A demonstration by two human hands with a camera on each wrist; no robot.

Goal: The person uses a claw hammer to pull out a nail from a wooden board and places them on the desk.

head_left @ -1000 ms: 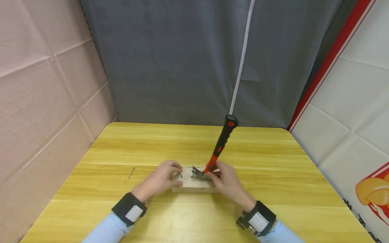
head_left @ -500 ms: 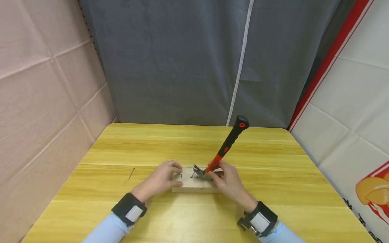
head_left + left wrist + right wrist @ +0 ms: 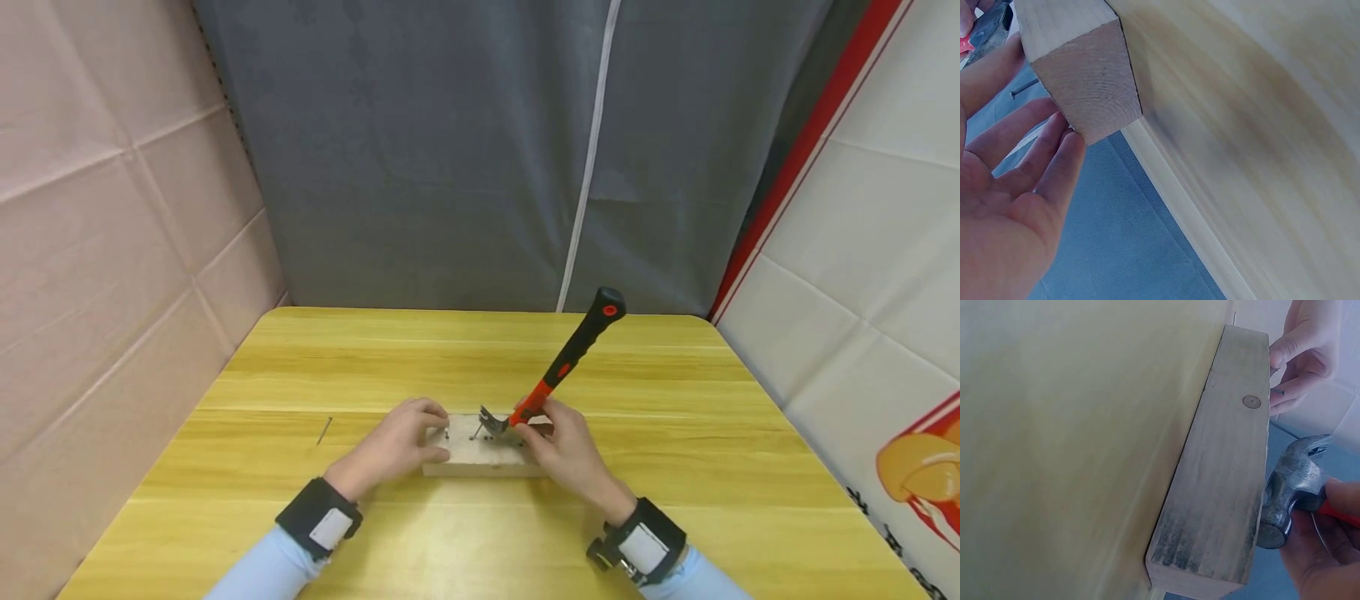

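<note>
On the table lies a pale wooden block [image 3: 480,470] with several nails in its top. One nail [image 3: 1024,89] sticks out near the left hand in the left wrist view. My left hand [image 3: 401,443] holds the block's left end, thumb at the near edge and fingers at the far edge. The right hand [image 3: 564,447] grips a claw hammer [image 3: 581,340] low down, close to its head. The black and red handle slants up to the right. The claw is beside a leaning nail [image 3: 476,432]; whether it grips the nail is unclear. The hammer head [image 3: 1294,472] rests at the block's top.
A loose nail [image 3: 324,430] lies on the yellow wooden table [image 3: 247,492] left of the block. A grey curtain [image 3: 420,167] hangs behind the table's far edge. Pale cloth walls [image 3: 127,250] stand on both sides.
The hammer handle has tilted to the right, and the claw has risen slightly. My right hand has shifted a little with it. The left hand and the block have stayed put.
</note>
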